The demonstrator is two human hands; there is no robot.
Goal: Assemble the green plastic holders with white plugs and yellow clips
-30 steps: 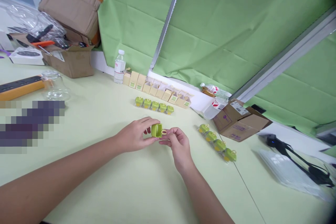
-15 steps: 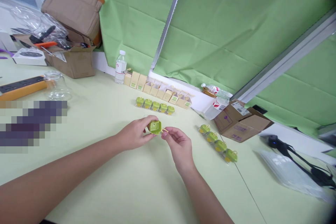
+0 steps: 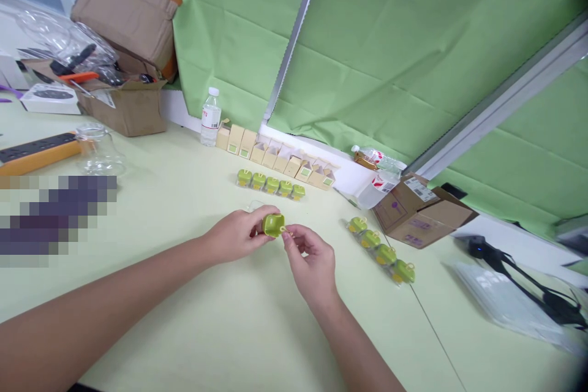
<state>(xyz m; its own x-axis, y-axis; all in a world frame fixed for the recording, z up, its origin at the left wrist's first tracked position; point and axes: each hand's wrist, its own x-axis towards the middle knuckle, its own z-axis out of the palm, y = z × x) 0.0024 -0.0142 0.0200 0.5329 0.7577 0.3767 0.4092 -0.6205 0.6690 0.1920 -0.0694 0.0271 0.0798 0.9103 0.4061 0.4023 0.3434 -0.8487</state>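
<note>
My left hand is closed round a small green cap-like piece just above the pale green table. My right hand pinches a small yellowish ring at the piece's right edge. Beyond my hands lies a row of several green pieces in clear cases. To the right lies a second row of green pieces with yellow loops. Behind the first row stands a line of small beige cartons.
A water bottle stands by the cartons. Cardboard boxes and a glass jar sit at the back left, beside a yellow power strip. Another cardboard box, black cables and plastic sleeves lie on the right.
My left hand has turned the green piece so its hollow side shows. My right hand has shifted slightly with the ring still at the piece's edge.
</note>
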